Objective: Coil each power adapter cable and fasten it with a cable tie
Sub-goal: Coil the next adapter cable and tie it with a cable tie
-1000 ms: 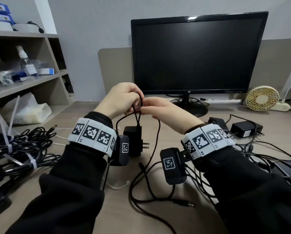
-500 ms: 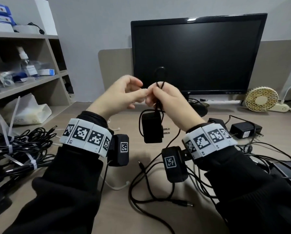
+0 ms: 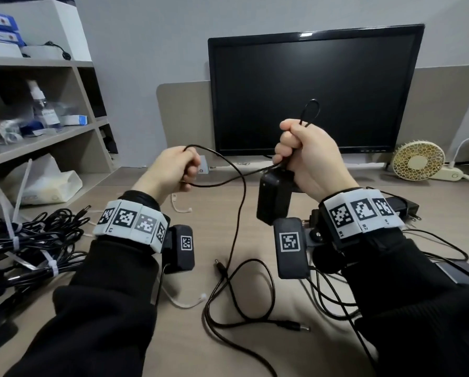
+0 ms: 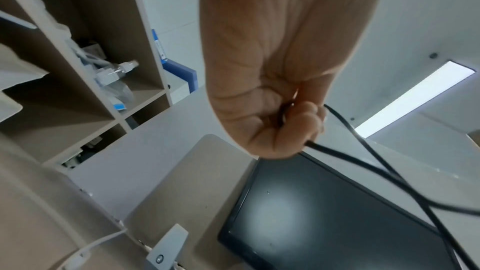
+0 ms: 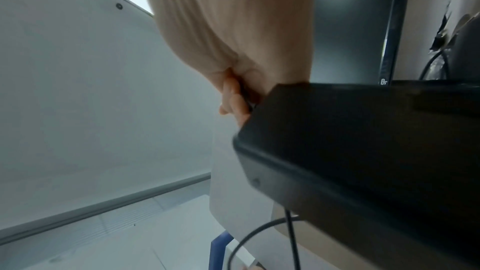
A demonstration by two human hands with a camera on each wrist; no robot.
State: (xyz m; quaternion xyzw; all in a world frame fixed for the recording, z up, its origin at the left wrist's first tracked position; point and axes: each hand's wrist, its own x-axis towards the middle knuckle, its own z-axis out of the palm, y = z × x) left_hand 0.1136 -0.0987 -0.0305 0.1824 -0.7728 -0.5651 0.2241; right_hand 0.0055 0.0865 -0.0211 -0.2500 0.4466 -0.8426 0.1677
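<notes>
My right hand (image 3: 296, 148) is fisted round a folded bundle of thin black cable, and a small loop (image 3: 311, 110) sticks up above the fist. The black power adapter (image 3: 274, 198) hangs just under that hand; in the right wrist view the adapter (image 5: 363, 151) fills the lower right. My left hand (image 3: 179, 170) grips the same cable (image 3: 241, 191) further along, held apart to the left, its fingers (image 4: 298, 126) curled round the cord. The slack drops to the desk and ends in a barrel plug (image 3: 296, 326). White cable ties (image 3: 185, 302) lie on the desk.
A black monitor (image 3: 309, 88) stands behind the hands. Tied cable bundles (image 3: 29, 240) lie at the left below a shelf unit (image 3: 37, 110). More adapters and loose cables (image 3: 402, 210) crowd the right side, with a small fan (image 3: 418, 161) beyond.
My hands were together at the centre; the left hand has pulled away to the left along the cable, and the right hand has risen slightly with the folded loop and hanging adapter.
</notes>
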